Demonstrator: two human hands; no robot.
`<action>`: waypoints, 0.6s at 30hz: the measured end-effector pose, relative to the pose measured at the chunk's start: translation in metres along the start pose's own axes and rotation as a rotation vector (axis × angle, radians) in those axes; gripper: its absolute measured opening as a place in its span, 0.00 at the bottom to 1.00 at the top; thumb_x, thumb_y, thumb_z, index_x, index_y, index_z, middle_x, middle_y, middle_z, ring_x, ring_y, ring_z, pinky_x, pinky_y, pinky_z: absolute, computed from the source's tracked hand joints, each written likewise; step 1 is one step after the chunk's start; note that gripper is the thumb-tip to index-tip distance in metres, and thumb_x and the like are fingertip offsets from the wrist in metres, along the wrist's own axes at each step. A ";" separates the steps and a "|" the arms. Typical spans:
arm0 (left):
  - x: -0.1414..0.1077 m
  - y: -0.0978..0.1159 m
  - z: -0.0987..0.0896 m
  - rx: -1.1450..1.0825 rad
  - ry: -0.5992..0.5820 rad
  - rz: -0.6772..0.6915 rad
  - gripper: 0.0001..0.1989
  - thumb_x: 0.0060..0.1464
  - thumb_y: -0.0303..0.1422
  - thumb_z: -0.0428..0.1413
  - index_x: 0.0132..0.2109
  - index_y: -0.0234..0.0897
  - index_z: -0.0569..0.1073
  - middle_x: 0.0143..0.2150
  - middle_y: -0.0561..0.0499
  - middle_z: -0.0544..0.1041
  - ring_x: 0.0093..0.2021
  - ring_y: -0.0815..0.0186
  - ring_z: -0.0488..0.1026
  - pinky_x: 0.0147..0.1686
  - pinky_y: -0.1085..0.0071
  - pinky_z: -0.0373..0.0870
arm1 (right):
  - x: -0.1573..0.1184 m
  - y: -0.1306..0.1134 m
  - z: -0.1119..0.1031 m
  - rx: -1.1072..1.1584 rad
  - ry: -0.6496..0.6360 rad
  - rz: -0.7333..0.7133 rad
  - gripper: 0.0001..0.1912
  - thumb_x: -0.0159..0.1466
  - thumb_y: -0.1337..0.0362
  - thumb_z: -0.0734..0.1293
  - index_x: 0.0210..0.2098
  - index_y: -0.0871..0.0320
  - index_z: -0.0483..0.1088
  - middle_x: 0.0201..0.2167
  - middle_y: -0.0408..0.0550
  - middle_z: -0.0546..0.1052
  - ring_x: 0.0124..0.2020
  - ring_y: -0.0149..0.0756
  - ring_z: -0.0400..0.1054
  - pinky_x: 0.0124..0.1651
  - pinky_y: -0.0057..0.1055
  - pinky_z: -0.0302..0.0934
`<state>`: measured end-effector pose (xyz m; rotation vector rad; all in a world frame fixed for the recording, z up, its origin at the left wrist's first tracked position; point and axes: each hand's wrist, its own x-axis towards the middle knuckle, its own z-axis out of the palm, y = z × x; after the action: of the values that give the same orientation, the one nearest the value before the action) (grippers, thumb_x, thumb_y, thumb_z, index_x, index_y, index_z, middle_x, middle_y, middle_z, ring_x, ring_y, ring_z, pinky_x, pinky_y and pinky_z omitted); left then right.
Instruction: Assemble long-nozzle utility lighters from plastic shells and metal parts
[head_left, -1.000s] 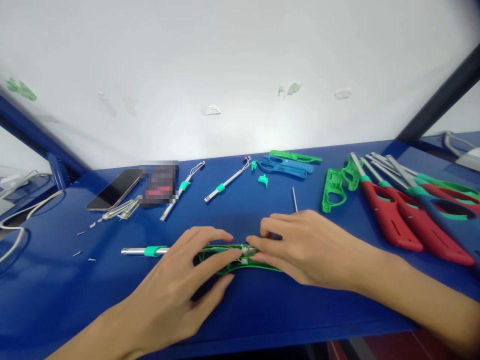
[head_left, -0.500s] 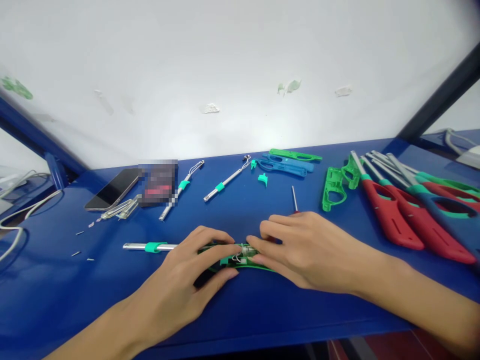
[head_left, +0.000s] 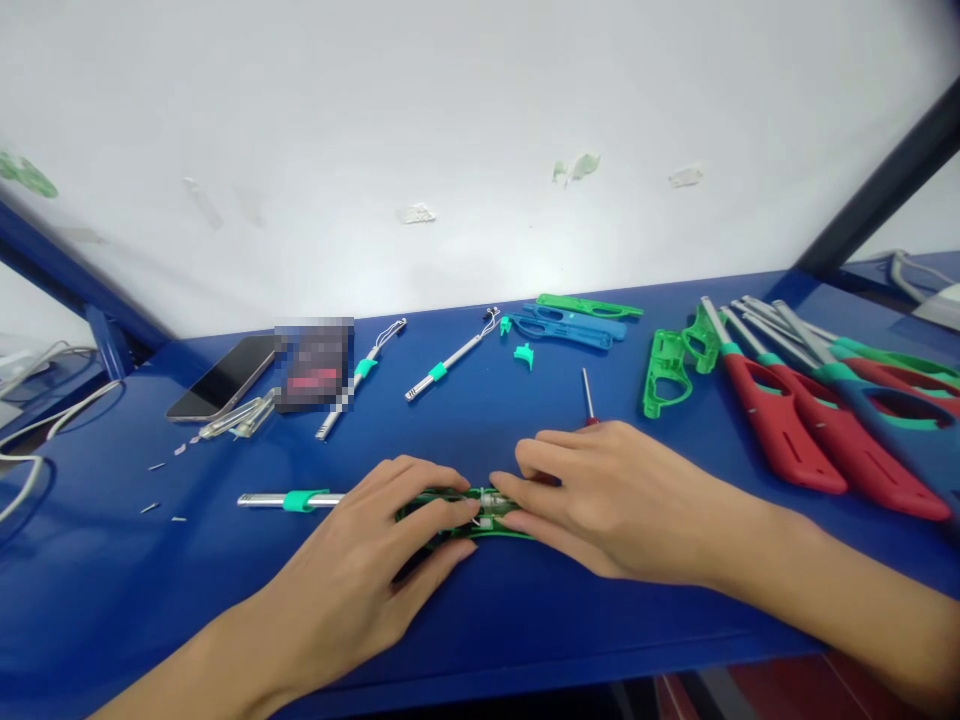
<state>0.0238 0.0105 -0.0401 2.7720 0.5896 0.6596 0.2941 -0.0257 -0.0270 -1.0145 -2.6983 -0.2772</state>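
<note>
A long-necked gas lighter point(head_left: 486, 522) lies sideways near the front of the table, its green casing open. Its silver tube point(head_left: 262, 500), with a teal collar point(head_left: 300, 500), sticks out to the left. Inside the casing I see a clear part point(head_left: 493, 503) and a thin white wire; my fingers cover much of the rest. My left hand point(head_left: 375, 545) is closed around the casing, thumb on the near edge, a fingertip pressing at the inner parts. My right hand point(head_left: 607, 500) pinches the casing's right end. Just beyond it, a screwdriver point(head_left: 588, 395) shows its shaft.
Two wired silver tubes point(head_left: 452, 368) lie behind the hands, near a small teal trigger point(head_left: 524, 355). Blue casing halves point(head_left: 570, 328) and a green casing half point(head_left: 667, 375) lie further right. Several lighters point(head_left: 795, 430) are piled at right. A phone point(head_left: 225, 378) and clear tanks point(head_left: 247, 415) lie at left.
The lighter and its tube have shifted slightly left. My left fingertip has moved over the white wire and inner parts. My right hand keeps nearly the same place.
</note>
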 end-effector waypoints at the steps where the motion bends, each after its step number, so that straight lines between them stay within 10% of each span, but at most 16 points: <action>1: 0.000 0.000 0.000 0.001 -0.003 -0.001 0.09 0.73 0.28 0.56 0.56 0.41 0.77 0.54 0.47 0.79 0.52 0.63 0.77 0.55 0.65 0.78 | 0.000 0.000 0.000 0.003 0.000 0.001 0.18 0.81 0.59 0.59 0.44 0.59 0.78 0.33 0.44 0.71 0.30 0.37 0.66 0.26 0.39 0.47; 18: 0.000 0.001 0.001 0.007 0.011 -0.006 0.10 0.72 0.28 0.57 0.56 0.40 0.77 0.54 0.47 0.80 0.51 0.63 0.77 0.55 0.66 0.77 | -0.002 0.002 -0.003 0.269 -0.056 0.119 0.11 0.81 0.61 0.59 0.47 0.55 0.72 0.36 0.40 0.78 0.32 0.34 0.73 0.30 0.36 0.49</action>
<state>0.0245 0.0095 -0.0405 2.7737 0.6035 0.6738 0.2974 -0.0262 -0.0243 -1.1072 -2.6183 0.1350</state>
